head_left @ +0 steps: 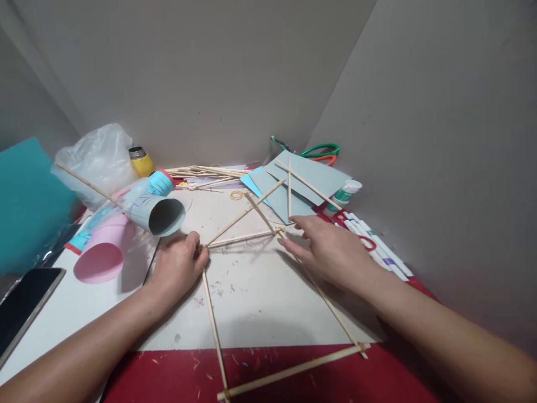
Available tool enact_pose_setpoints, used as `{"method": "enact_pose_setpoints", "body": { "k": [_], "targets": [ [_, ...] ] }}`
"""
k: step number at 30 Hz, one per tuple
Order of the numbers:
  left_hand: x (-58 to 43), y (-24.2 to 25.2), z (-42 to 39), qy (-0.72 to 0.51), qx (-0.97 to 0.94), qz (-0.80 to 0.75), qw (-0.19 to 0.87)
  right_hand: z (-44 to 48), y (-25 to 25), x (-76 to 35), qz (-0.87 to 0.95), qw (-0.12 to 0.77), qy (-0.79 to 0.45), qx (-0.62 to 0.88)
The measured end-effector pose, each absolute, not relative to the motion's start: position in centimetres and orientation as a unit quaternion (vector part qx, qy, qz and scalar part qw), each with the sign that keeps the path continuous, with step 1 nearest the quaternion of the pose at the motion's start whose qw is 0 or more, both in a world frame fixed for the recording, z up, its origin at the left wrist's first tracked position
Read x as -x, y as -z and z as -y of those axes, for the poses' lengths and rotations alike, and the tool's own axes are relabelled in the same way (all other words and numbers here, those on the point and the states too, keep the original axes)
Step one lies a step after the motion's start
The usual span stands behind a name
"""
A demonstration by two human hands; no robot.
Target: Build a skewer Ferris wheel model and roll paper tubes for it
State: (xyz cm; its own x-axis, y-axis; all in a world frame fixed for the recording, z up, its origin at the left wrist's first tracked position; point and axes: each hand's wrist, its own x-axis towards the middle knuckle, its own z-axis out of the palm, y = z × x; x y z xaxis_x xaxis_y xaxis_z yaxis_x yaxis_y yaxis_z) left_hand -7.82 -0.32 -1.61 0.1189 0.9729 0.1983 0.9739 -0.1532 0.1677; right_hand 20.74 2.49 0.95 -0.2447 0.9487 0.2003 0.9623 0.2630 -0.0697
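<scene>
A four-sided frame of thin wooden sticks (289, 371) lies on the table, its near corners bound with brownish bands. My left hand (178, 260) is closed around its far left corner, where several sticks meet; the fingertips partly hide the joint. From that corner a loose-ended stick (245, 212) slants up to the right, crossing a shorter stick (260, 212) that rises from the far right corner. My right hand (325, 246) hovers by that far right corner, thumb and forefinger apart, with nothing visibly gripped. Another stick (289, 193) ends near its forefinger.
Grey paper sheets (310, 173), scissors (321, 150), a glue bottle (347, 191) and white markers (384, 249) lie to the right. Behind are a pile of sticks (210, 174) and a rubber band (237, 195). Paper tubes (103, 252), a plastic bag (96, 157) and a phone (29, 305) occupy the left.
</scene>
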Motion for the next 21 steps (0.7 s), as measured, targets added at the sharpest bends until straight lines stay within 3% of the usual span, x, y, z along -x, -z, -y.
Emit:
{"method": "enact_pose_setpoints", "body": {
  "k": [6, 21],
  "targets": [
    [7.7, 1.3, 0.6, 0.125, 0.752, 0.648, 0.008, -3.9, -0.9, -18.8, 0.781, -0.019, 0.044, 0.622],
    [7.4, 1.0, 0.5, 0.127, 0.753, 0.645, 0.01, -5.1, 0.4, -18.9, 0.777, 0.011, 0.022, 0.629]
  ]
}}
